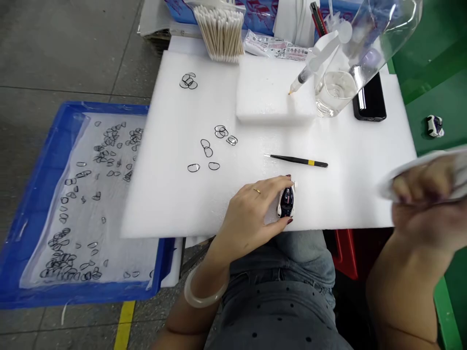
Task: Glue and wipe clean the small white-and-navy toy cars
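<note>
On the white foam board point(164, 209), near its front edge, a small toy car point(287, 201) with a white body and a dark top stands between the thumb and fingers of my left hand point(251, 211). My right hand point(423, 194) is off to the right, smeared by motion. Its fingers are closed on a white cloth-like sheet point(461, 172), too blurred to tell cloth from paper. Black tweezers point(299, 160) with a yellow band lie beyond the car. Several thin black-rimmed clear pieces point(206, 148) are scattered to the left.
A syringe point(310, 68) leans with its tip on a foam block point(273, 92), beside a clear container point(333, 92) and a black phone-like object point(370, 99). Cotton swabs point(221, 34) stand behind. A blue tray point(34, 218) holds many rimmed pieces. Another toy car point(435, 126) is at right.
</note>
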